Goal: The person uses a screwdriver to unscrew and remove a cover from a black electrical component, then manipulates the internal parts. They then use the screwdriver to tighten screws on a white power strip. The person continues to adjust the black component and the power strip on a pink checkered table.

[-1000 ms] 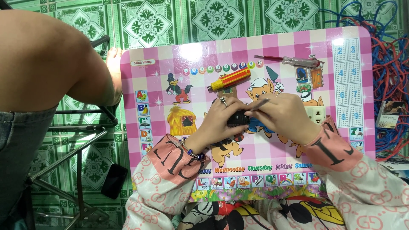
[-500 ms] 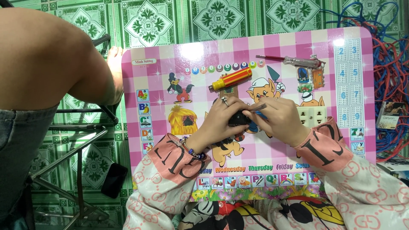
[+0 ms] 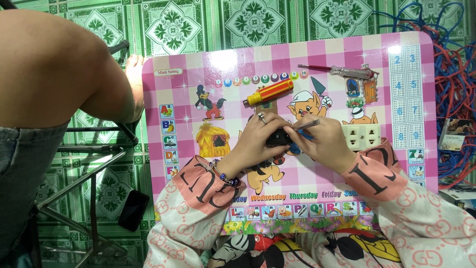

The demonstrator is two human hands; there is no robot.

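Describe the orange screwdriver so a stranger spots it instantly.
Find the pink checked table. Just above the left hand, a stubby screwdriver lies tilted. Unlike the slim clear-handled screwdriver to its right, it has an orange handle with dark stripes.

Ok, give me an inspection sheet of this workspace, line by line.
Surface: pink checked cartoon table, glare at the top.
Job's things: small black part in left hand; right hand puts a thin tool to it.
Clutter: red-yellow screwdriver, clear-handled screwdriver, cream socket strip.
Grip: both hands closed on their items.
Cables: red and blue wires at right.
Surroundings: green tiled floor, another person's leg, metal frame.
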